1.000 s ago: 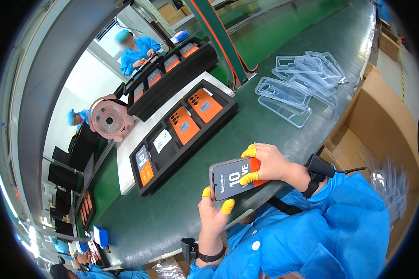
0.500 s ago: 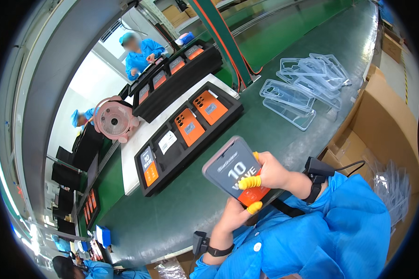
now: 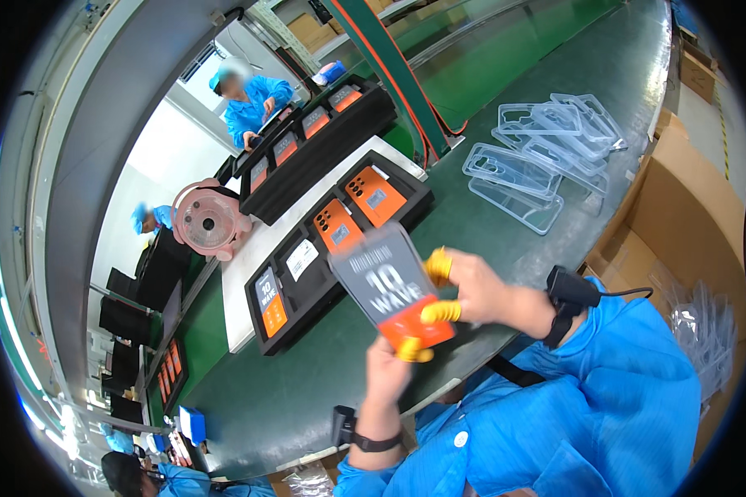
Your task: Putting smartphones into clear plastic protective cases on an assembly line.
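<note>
A smartphone [image 3: 373, 277] with a grey and orange printed front is tilted in front of me over the green bench, slightly blurred. My left hand [image 3: 386, 373] grips its lower left corner, thumb in a yellow finger cot over the front. At its right edge, my right hand [image 3: 485, 290] has a yellow-covered thumb and finger closed on the side. Beyond the phone lies a black foam tray [image 3: 278, 340]. It holds two orange phones [image 3: 376, 196] back side up, a grey and orange one [image 3: 269, 302] and a white label card [image 3: 301, 259].
Several clear phone cases [image 3: 514, 170] are heaped on the green bench [image 3: 307, 406] at the right. An open cardboard box [image 3: 680, 207] stands beside the bench. Farther off are stacked black trays [image 3: 323, 153], a pink fan [image 3: 208, 222], a green post [image 3: 394, 74] and a co-worker [image 3: 257, 103].
Both hands have carried the phone left and a little farther from me, toward the tray. My right fingers have shifted from across its front to its right edge.
</note>
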Demonstrator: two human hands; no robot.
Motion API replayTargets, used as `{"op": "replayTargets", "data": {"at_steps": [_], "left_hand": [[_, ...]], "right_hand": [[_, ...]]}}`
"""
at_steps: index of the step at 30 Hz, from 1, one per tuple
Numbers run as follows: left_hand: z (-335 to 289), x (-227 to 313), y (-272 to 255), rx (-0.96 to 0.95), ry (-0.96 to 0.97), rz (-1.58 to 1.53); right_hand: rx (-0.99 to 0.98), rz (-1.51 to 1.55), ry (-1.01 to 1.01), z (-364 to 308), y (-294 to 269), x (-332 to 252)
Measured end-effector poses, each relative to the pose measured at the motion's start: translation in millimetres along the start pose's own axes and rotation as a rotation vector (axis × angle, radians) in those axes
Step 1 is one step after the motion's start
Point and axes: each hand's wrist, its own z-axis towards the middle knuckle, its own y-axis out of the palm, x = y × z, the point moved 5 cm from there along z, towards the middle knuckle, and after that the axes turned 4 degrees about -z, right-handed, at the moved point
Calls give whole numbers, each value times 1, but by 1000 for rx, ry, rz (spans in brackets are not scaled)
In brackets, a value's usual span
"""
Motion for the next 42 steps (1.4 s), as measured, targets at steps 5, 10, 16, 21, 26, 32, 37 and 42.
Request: {"op": "replayTargets", "data": {"at_steps": [5, 10, 16, 21, 26, 32, 37, 42], "left_hand": [[60, 48, -105, 339, 133, -162], [106, 13, -215, 545, -322, 211], [127, 32, -199, 431, -333, 1477], [91, 71, -148, 792, 61, 1331], [21, 25, -231, 1665, -90, 960], [40, -22, -251, 1226, 158, 313], [40, -8, -222, 1436, 182, 788], [76, 21, -148, 850, 542, 897]], "right_hand": [[12, -630, 16, 5, -10, 85], [-162, -782, -68, 19, 19, 101], [-61, -774, -72, 34, 24, 120], [-30, -824, -39, 44, 15, 134], [-45, -824, -58, 54, 15, 131], [-28, -824, -55, 60, 0, 130], [71, -843, 47, 48, -30, 133], [155, -1065, 423, 16, -83, 135]]}}
